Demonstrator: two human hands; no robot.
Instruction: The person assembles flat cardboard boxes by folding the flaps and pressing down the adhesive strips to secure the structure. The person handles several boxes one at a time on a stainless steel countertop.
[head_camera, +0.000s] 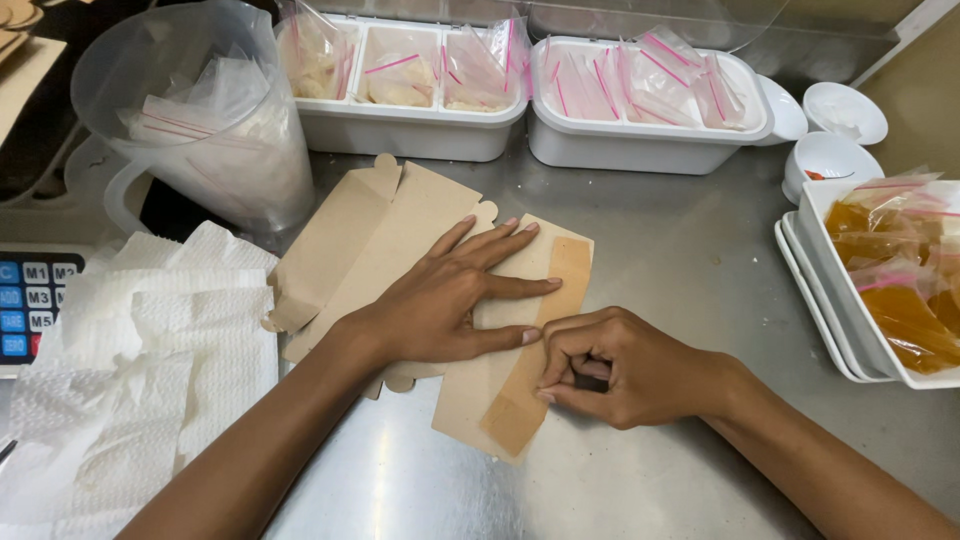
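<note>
paper towels (150, 350), stacked at left, clear of the work. flat brown carton blank (400, 240) on the steel tabletop (680, 260), pinned by left hand (440, 300), fingers spread to keep it flat. right hand (625, 365), grip pressed together, creases its flap edge. sauce bags in white trays (850, 330), far right.

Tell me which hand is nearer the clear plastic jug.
Left. The left hand lies flat on the brown cardboard sheet, just right of the clear plastic jug. The right hand is farther right, at the sheet's folded flap.
</note>
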